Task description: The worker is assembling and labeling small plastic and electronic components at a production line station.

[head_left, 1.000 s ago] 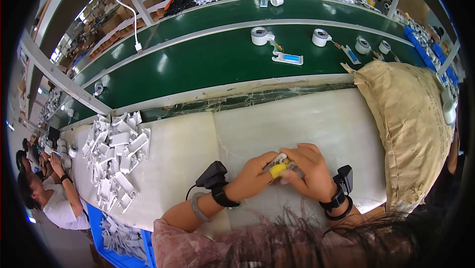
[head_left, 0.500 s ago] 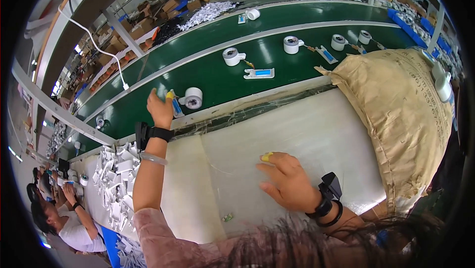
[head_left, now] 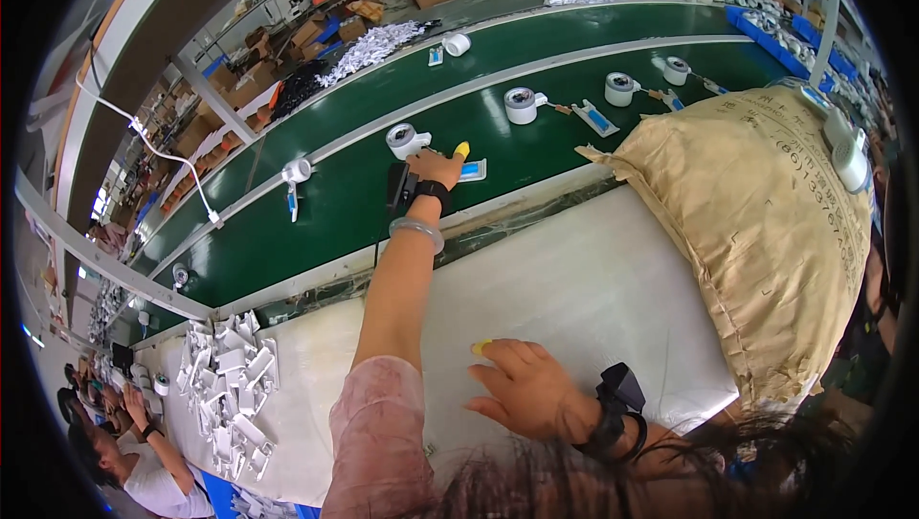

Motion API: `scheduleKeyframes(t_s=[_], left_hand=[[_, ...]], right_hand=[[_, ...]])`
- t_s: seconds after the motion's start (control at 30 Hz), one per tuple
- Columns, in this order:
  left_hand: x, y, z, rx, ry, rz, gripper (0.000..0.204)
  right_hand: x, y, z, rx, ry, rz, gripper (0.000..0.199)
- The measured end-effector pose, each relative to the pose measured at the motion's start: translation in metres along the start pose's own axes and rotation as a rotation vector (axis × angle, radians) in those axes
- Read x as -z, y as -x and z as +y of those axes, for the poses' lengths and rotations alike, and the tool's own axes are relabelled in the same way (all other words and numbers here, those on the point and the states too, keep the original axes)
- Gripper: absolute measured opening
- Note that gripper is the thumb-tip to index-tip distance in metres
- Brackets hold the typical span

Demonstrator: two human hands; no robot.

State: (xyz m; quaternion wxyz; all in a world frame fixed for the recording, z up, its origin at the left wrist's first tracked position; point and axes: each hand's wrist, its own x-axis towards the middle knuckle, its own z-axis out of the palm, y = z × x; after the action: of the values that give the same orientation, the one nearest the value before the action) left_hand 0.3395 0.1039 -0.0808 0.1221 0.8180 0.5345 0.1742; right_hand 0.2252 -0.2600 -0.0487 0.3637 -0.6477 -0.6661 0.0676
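Observation:
My left hand reaches out over the green conveyor belt with its thumb, in a yellow finger cot, stretched apart from the fingers. It covers the link between a white round device and a flat white piece with a blue strip. The fingers reach toward the device's short neck; their tips are partly hidden, and no firm hold shows. Low over the pale worktable, my right hand is open and holds nothing. Its fingers are apart, one in a yellow cot. Another white device lies left, its blue-striped piece below it.
White plastic parts are heaped on the table's left. A large tan sack bulges at the right. More devices lie along the belt. A white cable hangs from the frame at left. A co-worker sits at far left.
My left hand has left the nearer device and moved right to another one. The first device now lies farther left and turned. My right hand stays over the table, and the view has shifted slightly.

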Motion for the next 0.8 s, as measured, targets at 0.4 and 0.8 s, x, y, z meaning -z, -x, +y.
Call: scheduleKeyframes(t_s=[0.4, 0.8], left_hand=[[0.076, 0.035, -0.025, -0.047, 1.122, -0.765, 0.032], [0.18, 0.238, -0.106, -0.717, 0.444, -1.159, 0.018]], right_hand=[[0.004, 0.001, 0.002, -0.038, 0.004, 0.093, 0.033], [0.013, -0.014, -0.011, 0.126, 0.184, 0.263, 0.041]])
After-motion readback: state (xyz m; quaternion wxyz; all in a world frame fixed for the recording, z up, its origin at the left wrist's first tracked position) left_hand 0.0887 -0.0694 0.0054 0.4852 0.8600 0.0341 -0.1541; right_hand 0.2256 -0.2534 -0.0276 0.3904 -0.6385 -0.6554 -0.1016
